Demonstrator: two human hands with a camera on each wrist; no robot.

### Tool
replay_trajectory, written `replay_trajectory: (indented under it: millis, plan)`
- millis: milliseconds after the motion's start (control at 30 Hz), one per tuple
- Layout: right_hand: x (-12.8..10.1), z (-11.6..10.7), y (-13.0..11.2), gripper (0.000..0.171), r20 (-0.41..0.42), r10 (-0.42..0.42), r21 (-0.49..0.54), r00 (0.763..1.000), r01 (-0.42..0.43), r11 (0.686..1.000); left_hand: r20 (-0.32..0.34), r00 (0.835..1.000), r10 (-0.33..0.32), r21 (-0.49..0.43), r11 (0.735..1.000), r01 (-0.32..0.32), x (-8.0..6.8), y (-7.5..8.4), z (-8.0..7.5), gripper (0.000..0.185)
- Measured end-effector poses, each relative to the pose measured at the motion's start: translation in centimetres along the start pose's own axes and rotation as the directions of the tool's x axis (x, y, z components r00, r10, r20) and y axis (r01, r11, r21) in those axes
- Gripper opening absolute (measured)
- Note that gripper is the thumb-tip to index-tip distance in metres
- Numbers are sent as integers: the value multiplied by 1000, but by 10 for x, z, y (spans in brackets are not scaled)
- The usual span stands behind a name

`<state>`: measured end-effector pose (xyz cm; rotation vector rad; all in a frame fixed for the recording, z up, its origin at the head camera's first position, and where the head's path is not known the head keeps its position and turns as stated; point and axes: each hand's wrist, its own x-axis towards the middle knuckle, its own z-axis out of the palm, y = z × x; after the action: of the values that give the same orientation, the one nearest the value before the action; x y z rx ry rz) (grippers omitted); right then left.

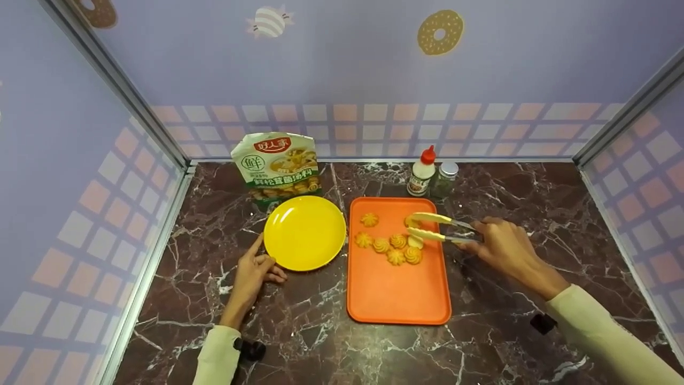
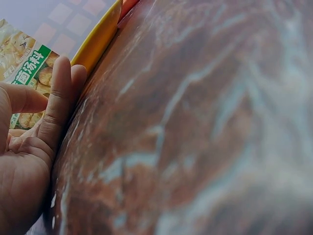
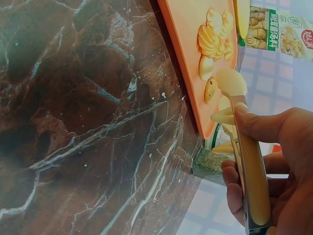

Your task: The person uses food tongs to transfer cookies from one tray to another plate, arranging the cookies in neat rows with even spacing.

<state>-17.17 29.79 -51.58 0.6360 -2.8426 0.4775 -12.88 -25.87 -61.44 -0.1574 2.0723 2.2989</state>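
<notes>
My right hand [image 1: 505, 246] grips metal tongs [image 1: 432, 217] with pale yellow tips. The tips are spread apart over the upper right of an orange tray [image 1: 398, 297], one of them overlapping a swirl-shaped cookie [image 1: 410, 221]. Several more golden cookies [image 1: 396, 258] lie in the tray's upper half, most of them clustered together. In the right wrist view the thumb presses along the handle of the tongs [image 3: 252, 161]. To the left, my left hand [image 1: 252, 271] touches the lower left rim of a round yellow plate [image 1: 304, 233], its index finger extended along the edge.
A green and white food pouch [image 1: 279, 167] stands behind the plate. Behind the tray are a red-capped squeeze bottle [image 1: 421, 174] and a glass jar [image 1: 444, 181] with a silver lid. Patterned walls [image 1: 352, 59] border the dark marbled tabletop [image 1: 315, 342] at the back and sides.
</notes>
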Motion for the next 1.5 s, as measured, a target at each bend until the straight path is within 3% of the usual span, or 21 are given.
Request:
replay_trajectory:
  millis: [500, 1233, 1500]
  plan:
    - [9, 7, -3, 36, 3, -25, 9, 1000, 25, 1000, -19, 1000, -24, 14, 1000, 24, 1, -1, 1, 81]
    - [24, 18, -10, 31, -5, -68, 27, 998, 68, 997, -9, 1000, 16, 30, 999, -16, -2, -1, -1, 79]
    - [27, 23, -12, 33, 5, -71, 18, 997, 71, 997, -17, 1000, -7, 16, 1000, 7, -1, -1, 0, 79]
